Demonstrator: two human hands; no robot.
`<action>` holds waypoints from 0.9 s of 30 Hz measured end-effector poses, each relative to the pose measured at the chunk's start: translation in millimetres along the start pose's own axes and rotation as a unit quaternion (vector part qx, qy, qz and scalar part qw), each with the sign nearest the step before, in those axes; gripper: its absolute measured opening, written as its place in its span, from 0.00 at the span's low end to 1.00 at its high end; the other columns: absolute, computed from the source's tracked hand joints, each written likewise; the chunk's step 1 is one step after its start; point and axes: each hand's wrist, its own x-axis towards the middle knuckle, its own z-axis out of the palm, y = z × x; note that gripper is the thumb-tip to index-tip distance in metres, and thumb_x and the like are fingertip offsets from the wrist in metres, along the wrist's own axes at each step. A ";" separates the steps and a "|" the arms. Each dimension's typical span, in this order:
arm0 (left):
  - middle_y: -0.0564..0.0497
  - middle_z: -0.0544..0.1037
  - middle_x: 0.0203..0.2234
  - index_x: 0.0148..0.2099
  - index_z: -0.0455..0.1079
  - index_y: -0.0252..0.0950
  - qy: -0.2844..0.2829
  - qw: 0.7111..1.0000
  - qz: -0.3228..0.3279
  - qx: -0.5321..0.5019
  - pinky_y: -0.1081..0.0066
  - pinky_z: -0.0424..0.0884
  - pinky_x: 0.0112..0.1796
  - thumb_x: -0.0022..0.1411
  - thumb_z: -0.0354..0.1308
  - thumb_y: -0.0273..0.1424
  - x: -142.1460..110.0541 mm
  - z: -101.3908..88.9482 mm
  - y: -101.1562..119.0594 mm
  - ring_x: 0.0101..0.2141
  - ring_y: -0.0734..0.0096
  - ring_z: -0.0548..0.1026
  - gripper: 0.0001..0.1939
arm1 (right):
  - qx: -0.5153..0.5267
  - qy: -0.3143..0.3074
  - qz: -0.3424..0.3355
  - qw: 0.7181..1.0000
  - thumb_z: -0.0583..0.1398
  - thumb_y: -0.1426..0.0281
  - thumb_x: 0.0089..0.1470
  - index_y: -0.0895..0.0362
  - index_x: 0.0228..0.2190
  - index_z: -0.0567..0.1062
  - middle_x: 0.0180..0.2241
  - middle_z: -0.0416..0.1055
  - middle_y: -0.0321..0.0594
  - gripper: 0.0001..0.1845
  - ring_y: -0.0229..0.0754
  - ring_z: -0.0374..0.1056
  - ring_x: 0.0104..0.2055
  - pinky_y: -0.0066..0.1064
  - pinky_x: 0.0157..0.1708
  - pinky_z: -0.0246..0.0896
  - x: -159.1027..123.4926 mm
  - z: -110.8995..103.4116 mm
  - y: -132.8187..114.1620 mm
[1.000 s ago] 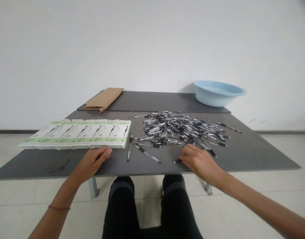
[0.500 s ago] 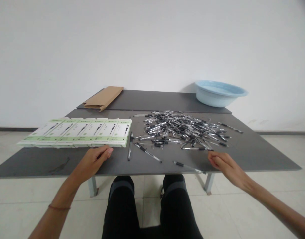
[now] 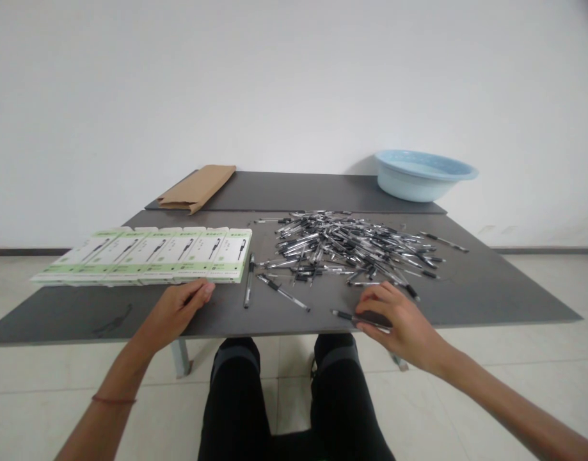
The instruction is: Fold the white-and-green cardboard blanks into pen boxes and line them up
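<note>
My left hand point(image 3: 178, 310) rests in a loose fist at the table's front, just before a row of white-and-green pen boxes point(image 3: 178, 250); nothing shows in its fingers. Near the front edge, my right hand point(image 3: 402, 320) has thumb and fingers apart around a single gel pen point(image 3: 342, 315). The pen's black grip points left, and its other end is partly hidden by the thumb. Behind this hand spreads a large heap of clear gel pens with black grips point(image 3: 341, 243). Two loose pens, one upright in view point(image 3: 249, 282) and one slanted point(image 3: 284, 293), lie between boxes and heap.
A brown paper bag point(image 3: 198, 187) lies at the back left of the grey table point(image 3: 294, 323). At the back right stands a light blue basin point(image 3: 416, 182) near the wall. One stray pen point(image 3: 443, 241) lies right of the heap.
My right hand has moved left from the heap's right front edge to the single pen near the table edge, and its fingers have spread. My left hand stays in place.
</note>
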 end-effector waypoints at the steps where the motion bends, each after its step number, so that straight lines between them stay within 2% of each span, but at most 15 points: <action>1: 0.56 0.70 0.22 0.30 0.63 0.39 0.001 1.000 0.001 0.000 0.71 0.61 0.31 0.73 0.48 0.48 -0.1 0.2 0.2 0.26 0.68 0.69 0.23 | 0.010 -0.011 -0.005 1.000 0.65 0.67 0.61 0.53 0.40 0.81 0.45 0.74 0.47 0.06 0.53 0.69 0.48 0.47 0.48 0.67 3.6 1.4 1.5; 5: 0.56 0.69 0.22 0.30 0.63 0.38 0.003 1.000 0.002 -0.005 0.71 0.61 0.30 0.73 0.48 0.48 0.2 0.1 1.0 0.26 0.68 0.68 0.23 | 0.031 -0.036 -0.011 0.999 0.63 0.70 0.63 0.51 0.40 0.82 0.45 0.76 0.44 0.07 0.51 0.70 0.48 0.45 0.49 0.68 16.3 4.9 8.6; 10: 0.56 0.68 0.22 0.29 0.62 0.38 0.004 1.000 0.005 -0.005 0.71 0.61 0.30 0.73 0.48 0.48 0.8 -1.0 2.5 0.26 0.69 0.68 0.24 | 0.011 -0.005 0.012 1.000 0.62 0.72 0.64 0.49 0.40 0.84 0.43 0.76 0.43 0.10 0.50 0.72 0.47 0.43 0.46 0.69 25.5 15.5 18.6; 13: 0.56 0.68 0.21 0.29 0.62 0.38 0.004 1.000 0.007 -0.002 0.71 0.60 0.30 0.73 0.48 0.48 0.7 -1.2 2.3 0.26 0.69 0.68 0.24 | 0.000 0.022 0.018 1.000 0.61 0.71 0.64 0.50 0.45 0.83 0.46 0.76 0.45 0.12 0.52 0.72 0.48 0.44 0.47 0.70 24.4 17.3 15.0; 16: 0.56 0.68 0.21 0.29 0.63 0.39 0.005 1.000 0.010 -0.004 0.71 0.60 0.30 0.73 0.48 0.48 -0.2 -1.3 2.3 0.26 0.69 0.68 0.24 | 0.022 0.068 0.029 0.997 0.62 0.68 0.64 0.52 0.52 0.79 0.51 0.74 0.47 0.16 0.53 0.71 0.51 0.45 0.51 0.68 17.5 7.0 7.7; 18: 0.56 0.69 0.21 0.29 0.63 0.39 0.003 1.000 0.011 -0.008 0.71 0.61 0.30 0.73 0.48 0.48 -0.8 -1.6 3.1 0.26 0.69 0.68 0.23 | 0.059 0.089 0.058 0.993 0.61 0.65 0.65 0.53 0.49 0.78 0.48 0.75 0.46 0.13 0.50 0.72 0.47 0.41 0.47 0.67 9.5 -4.3 7.8; 19: 0.56 0.68 0.21 0.29 0.63 0.39 0.002 1.000 0.010 -0.009 0.71 0.61 0.30 0.73 0.48 0.48 -1.1 -1.8 3.6 0.25 0.69 0.68 0.24 | 0.090 0.087 0.080 0.989 0.59 0.64 0.66 0.54 0.45 0.78 0.44 0.75 0.43 0.11 0.47 0.71 0.42 0.38 0.42 0.66 4.6 -9.6 10.5; 21: 0.56 0.69 0.21 0.29 0.63 0.39 0.002 1.000 0.008 -0.008 0.71 0.61 0.30 0.73 0.47 0.47 -1.3 -2.2 4.4 0.25 0.69 0.69 0.24 | 0.185 0.075 0.152 0.968 0.57 0.63 0.66 0.54 0.34 0.75 0.29 0.70 0.37 0.11 0.43 0.65 0.31 0.34 0.31 0.58 -6.0 -16.4 20.9; 22: 0.56 0.69 0.21 0.29 0.63 0.39 0.002 1.000 0.008 -0.007 0.71 0.61 0.30 0.73 0.47 0.47 -1.4 -2.3 4.6 0.25 0.69 0.69 0.24 | 0.253 0.066 0.182 0.948 0.56 0.64 0.66 0.54 0.29 0.71 0.25 0.66 0.34 0.13 0.41 0.61 0.28 0.33 0.29 0.54 -11.2 -17.3 27.8; 24: 0.56 0.69 0.21 0.29 0.63 0.39 0.002 1.000 0.010 -0.006 0.71 0.61 0.30 0.73 0.48 0.47 -1.3 -2.3 4.3 0.25 0.69 0.69 0.24 | 0.346 0.053 0.223 0.910 0.55 0.65 0.63 0.53 0.22 0.63 0.21 0.57 0.31 0.17 0.39 0.54 0.25 0.33 0.28 0.48 -20.2 -14.4 42.2; 27: 0.57 0.68 0.21 0.29 0.62 0.39 0.000 1.000 0.010 -0.006 0.71 0.61 0.30 0.73 0.48 0.48 -1.1 -1.5 2.8 0.25 0.69 0.69 0.24 | 0.402 0.046 0.252 0.879 0.52 0.65 0.62 0.52 0.19 0.56 0.19 0.48 0.29 0.19 0.37 0.45 0.22 0.33 0.25 0.39 -27.5 -3.6 59.7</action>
